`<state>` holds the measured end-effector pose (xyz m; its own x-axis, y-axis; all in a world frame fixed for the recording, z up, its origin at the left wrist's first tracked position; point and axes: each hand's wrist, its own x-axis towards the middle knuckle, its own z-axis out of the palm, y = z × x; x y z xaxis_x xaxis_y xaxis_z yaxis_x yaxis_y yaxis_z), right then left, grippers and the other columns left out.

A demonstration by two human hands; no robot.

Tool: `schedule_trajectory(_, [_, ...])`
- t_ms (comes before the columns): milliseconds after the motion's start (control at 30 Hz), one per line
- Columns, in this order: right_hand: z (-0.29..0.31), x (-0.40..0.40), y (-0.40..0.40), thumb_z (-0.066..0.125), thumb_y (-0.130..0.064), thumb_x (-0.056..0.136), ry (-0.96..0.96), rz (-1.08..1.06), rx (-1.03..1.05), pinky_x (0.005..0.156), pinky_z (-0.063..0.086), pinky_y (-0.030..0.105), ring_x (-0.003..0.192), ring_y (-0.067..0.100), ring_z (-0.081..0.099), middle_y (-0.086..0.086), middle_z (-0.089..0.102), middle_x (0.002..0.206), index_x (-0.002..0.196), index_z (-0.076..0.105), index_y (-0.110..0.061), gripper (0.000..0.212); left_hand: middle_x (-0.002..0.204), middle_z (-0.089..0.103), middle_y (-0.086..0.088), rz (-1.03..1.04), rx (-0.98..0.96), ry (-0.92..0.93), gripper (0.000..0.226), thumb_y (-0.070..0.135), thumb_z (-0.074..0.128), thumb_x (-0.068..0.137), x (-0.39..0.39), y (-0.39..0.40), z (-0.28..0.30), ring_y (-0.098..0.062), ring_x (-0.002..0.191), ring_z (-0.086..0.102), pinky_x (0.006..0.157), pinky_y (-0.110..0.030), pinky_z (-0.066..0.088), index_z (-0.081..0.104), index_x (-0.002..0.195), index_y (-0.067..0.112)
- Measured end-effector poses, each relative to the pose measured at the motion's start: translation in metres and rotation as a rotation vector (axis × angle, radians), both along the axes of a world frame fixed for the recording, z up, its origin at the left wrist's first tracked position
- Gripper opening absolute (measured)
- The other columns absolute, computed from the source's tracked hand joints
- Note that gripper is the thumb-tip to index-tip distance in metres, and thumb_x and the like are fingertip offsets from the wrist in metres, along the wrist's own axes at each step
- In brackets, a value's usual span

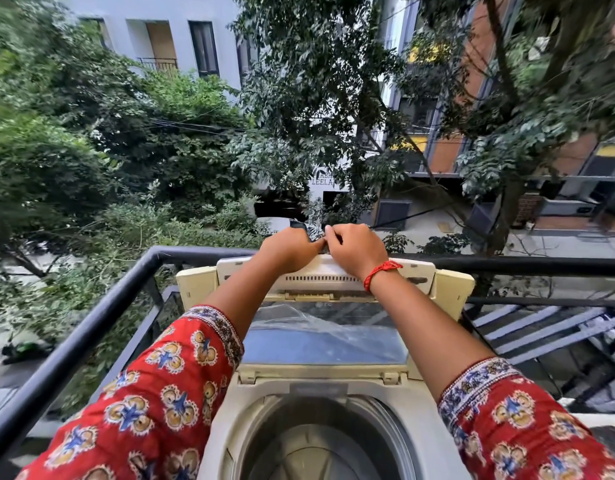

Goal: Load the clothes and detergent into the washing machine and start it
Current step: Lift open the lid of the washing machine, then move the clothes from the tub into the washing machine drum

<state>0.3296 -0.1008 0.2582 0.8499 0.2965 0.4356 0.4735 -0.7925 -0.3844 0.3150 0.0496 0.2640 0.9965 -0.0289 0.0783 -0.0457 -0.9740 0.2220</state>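
A cream top-loading washing machine [333,386] stands in front of me with its lid [323,341] folded up and back. The drum [316,441] is open, and no clothes show in the part I can see. Both arms reach over the raised lid in red patterned sleeves. My left hand [288,249] and my right hand [357,249] meet above the lid's top edge. Their fingertips pinch a small dark packet [299,225]. Most of it is hidden by the fingers, so I cannot tell what it is. A red thread is tied around the right wrist.
A black balcony railing [91,327] runs close behind and to the left of the machine. Metal stairs [541,327] descend on the right. Beyond the railing are trees, buildings and a street far below.
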Motion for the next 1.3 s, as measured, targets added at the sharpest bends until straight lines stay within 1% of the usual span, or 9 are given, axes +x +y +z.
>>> schedule_trajectory(100, [0.0, -0.012, -0.002, 0.036, -0.038, 0.096, -0.044, -0.041, -0.035, 0.051, 0.042, 0.03, 0.06, 0.027, 0.059, 0.002, 0.06, 0.061, 0.068, 0.06, -0.018, 0.042, 0.069, 0.063, -0.006, 0.04, 0.0, -0.074, 0.063, 0.062, 0.03, 0.094, -0.015, -0.004, 0.002, -0.021, 0.06, 0.057, 0.053, -0.029, 0.041, 0.058, 0.066, 0.012])
schedule_trajectory(200, [0.001, -0.023, -0.002, 0.034, -0.037, 0.098, -0.112, -0.112, -0.065, 0.057, 0.037, 0.03, 0.062, 0.027, 0.058, 0.006, 0.066, 0.069, 0.071, 0.06, -0.017, 0.042, 0.082, 0.069, -0.006, 0.122, 0.034, -0.164, 0.061, 0.063, 0.028, 0.094, -0.027, -0.01, 0.002, -0.024, 0.069, 0.062, 0.058, -0.03, 0.046, 0.065, 0.084, 0.016])
schedule_trajectory(367, [-0.004, -0.037, -0.004, 0.028, -0.037, 0.098, -0.103, -0.169, -0.066, 0.088, 0.042, 0.046, 0.086, 0.027, 0.064, 0.006, 0.07, 0.087, 0.083, 0.06, -0.018, 0.04, 0.116, 0.067, -0.01, 0.14, 0.022, -0.183, 0.05, 0.052, 0.029, 0.099, -0.047, -0.019, 0.006, -0.031, 0.102, 0.064, 0.076, -0.038, 0.051, 0.052, 0.134, 0.024])
schedule_trajectory(433, [-0.004, -0.044, -0.008, 0.028, -0.038, 0.097, -0.08, -0.154, -0.065, 0.104, 0.033, 0.057, 0.099, 0.026, 0.062, 0.005, 0.069, 0.099, 0.093, 0.06, -0.019, 0.038, 0.126, 0.063, -0.011, 0.117, 0.016, -0.216, 0.05, 0.048, 0.03, 0.1, -0.059, -0.022, 0.008, -0.031, 0.111, 0.061, 0.081, -0.039, 0.05, 0.042, 0.143, 0.025])
schedule_trajectory(500, [-0.003, -0.052, -0.012, 0.029, -0.039, 0.098, -0.064, -0.136, -0.073, 0.111, 0.021, 0.061, 0.122, 0.024, 0.053, 0.004, 0.064, 0.122, 0.114, 0.059, -0.019, 0.04, 0.139, 0.054, -0.009, 0.083, 0.0, -0.244, 0.052, 0.046, 0.032, 0.1, -0.068, -0.026, 0.011, -0.03, 0.122, 0.055, 0.096, -0.044, 0.045, 0.037, 0.146, 0.022])
schedule_trajectory(600, [0.001, -0.068, -0.023, 0.029, -0.041, 0.099, -0.079, -0.15, -0.107, 0.115, 0.008, 0.06, 0.145, 0.018, 0.023, 0.003, 0.036, 0.153, 0.142, 0.041, -0.023, 0.048, 0.155, 0.032, -0.007, 0.007, 0.016, -0.272, 0.056, 0.045, 0.032, 0.1, -0.073, -0.036, 0.009, -0.025, 0.141, 0.034, 0.115, -0.056, 0.021, 0.027, 0.15, 0.021])
schedule_trajectory(833, [0.002, -0.113, -0.07, 0.026, -0.035, 0.1, -0.109, -0.296, -0.164, 0.117, 0.007, 0.058, 0.148, 0.017, 0.011, 0.006, 0.019, 0.159, 0.151, 0.023, -0.018, 0.053, 0.16, 0.02, -0.004, -0.202, 0.092, -0.43, 0.055, 0.031, 0.029, 0.101, -0.098, -0.096, 0.006, -0.024, 0.15, 0.006, 0.107, -0.064, -0.018, 0.015, 0.153, 0.022])
schedule_trajectory(1100, [-0.015, -0.194, -0.157, 0.026, -0.029, 0.101, -0.061, -0.623, -0.182, 0.116, 0.012, 0.057, 0.148, 0.02, 0.013, 0.008, 0.021, 0.159, 0.15, 0.024, -0.012, 0.052, 0.161, 0.017, -0.004, -0.51, 0.132, -0.451, 0.054, 0.028, 0.025, 0.1, -0.141, -0.197, -0.006, -0.027, 0.15, 0.0, 0.102, -0.068, -0.021, 0.018, 0.153, 0.02])
schedule_trajectory(1300, [-0.049, -0.291, -0.243, 0.031, -0.027, 0.099, 0.037, -0.844, -0.207, 0.116, 0.014, 0.054, 0.147, 0.02, 0.015, 0.008, 0.022, 0.159, 0.149, 0.024, -0.013, 0.053, 0.159, 0.024, -0.002, -0.766, 0.004, -0.36, 0.055, 0.031, 0.029, 0.098, -0.212, -0.294, -0.047, -0.024, 0.15, 0.002, 0.106, -0.068, -0.016, 0.025, 0.151, 0.019])
